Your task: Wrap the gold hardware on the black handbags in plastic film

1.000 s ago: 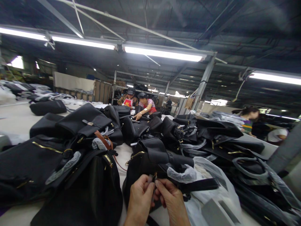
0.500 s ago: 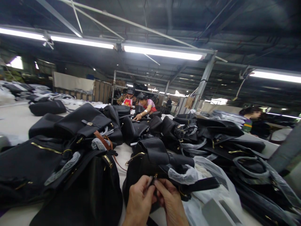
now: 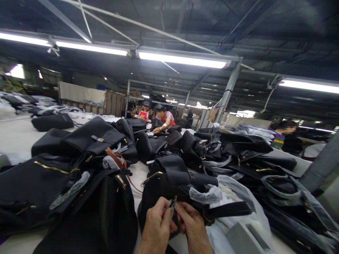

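Observation:
A black backpack [image 3: 156,188] with gold zippers lies in front of me, its flap and top toward the middle of the table. At its near side my left hand [image 3: 157,224] is closed, with a thin greyish piece [image 3: 171,204] pinched between thumb and forefinger. My right hand [image 3: 193,222] is closed too, fingertips pressed together right beside the left ones. Just above the fingertips a small gold fitting [image 3: 175,198] shows on the bag. What the right fingers grip is hidden. A handle wrapped in clear plastic [image 3: 206,194] arches over the bag's right side.
More black bags [image 3: 106,208] crowd the left, one with a brown leather strap [image 3: 116,158]. Others pile up at the right [image 3: 254,144]. Beside my right hand are clear plastic [image 3: 254,211] and a grey block [image 3: 247,240]. Co-workers [image 3: 166,118] lean over the far side.
Both my hands stay at the same spot on the bag, with only slight finger movement. Across the table, a co-worker's hand has shifted slightly and a pale piece now shows by it.

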`<state>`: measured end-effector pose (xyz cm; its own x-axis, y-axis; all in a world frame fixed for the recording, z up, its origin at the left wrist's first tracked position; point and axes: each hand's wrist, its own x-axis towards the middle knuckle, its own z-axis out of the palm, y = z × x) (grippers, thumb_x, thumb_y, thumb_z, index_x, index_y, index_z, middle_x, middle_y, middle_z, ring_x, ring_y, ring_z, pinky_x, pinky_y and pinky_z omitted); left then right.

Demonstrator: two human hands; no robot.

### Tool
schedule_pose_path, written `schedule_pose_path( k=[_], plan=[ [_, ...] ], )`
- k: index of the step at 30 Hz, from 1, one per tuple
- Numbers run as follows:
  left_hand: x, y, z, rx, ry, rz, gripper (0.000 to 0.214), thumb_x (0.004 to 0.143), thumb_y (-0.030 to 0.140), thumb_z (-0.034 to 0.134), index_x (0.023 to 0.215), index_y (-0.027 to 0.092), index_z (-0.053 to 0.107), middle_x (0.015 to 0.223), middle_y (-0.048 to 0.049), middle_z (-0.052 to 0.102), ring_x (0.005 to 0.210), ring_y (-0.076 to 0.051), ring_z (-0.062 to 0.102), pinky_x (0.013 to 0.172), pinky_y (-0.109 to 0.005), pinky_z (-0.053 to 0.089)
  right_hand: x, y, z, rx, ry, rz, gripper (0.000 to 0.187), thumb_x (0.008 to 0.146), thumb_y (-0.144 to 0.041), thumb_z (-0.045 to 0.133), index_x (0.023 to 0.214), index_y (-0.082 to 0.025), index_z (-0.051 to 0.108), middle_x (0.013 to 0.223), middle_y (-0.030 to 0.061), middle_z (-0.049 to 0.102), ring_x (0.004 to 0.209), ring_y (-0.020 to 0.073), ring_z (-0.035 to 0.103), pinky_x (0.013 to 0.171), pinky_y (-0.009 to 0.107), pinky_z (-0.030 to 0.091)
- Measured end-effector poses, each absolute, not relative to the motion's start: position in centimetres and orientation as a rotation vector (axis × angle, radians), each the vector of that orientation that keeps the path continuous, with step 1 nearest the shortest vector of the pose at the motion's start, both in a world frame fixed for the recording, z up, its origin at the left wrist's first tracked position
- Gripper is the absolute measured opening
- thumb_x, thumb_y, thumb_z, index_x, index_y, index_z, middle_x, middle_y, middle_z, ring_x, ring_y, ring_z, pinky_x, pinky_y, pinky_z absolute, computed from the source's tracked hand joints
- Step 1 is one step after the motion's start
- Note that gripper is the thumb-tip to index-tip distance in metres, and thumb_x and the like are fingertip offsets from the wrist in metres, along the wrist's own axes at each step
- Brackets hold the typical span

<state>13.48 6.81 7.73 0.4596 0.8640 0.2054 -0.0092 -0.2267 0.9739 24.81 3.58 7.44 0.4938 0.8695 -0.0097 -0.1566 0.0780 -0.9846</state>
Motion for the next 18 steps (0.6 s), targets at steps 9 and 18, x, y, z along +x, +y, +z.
schedule_pose_path(
  k=[9,18],
  plan=[
    [13.7,7.2,7.6,1.645,0.888,0.980,0.031,0.092,0.043,0.036,0.072,0.023,0.047,0.062,0.0004,0.055,0.057,-0.018,0.060,0.053,-0.026,0.042,24.6,3.3,8.6,-1.213,-0.771,0.861,0.041,0.057,-0.053,0.082,0.061,-0.015,0.069,0.049,-0.0022,0.054,0.044,0.0091,0.038,0.043,0.022,0.028],
    [14.1,6.9,7.8,1.736,0.938,1.098,0.030,0.091,0.041,0.035,0.070,0.023,0.045,0.058,0.0017,0.050,0.053,-0.016,0.053,0.054,-0.026,0.036,24.8,3.6,8.1,-1.286,-0.795,0.841,0.034,0.059,-0.047,0.076,0.061,-0.015,0.066,0.050,0.0004,0.059,0.044,0.0124,0.046,0.044,0.024,0.030]
  ],
)
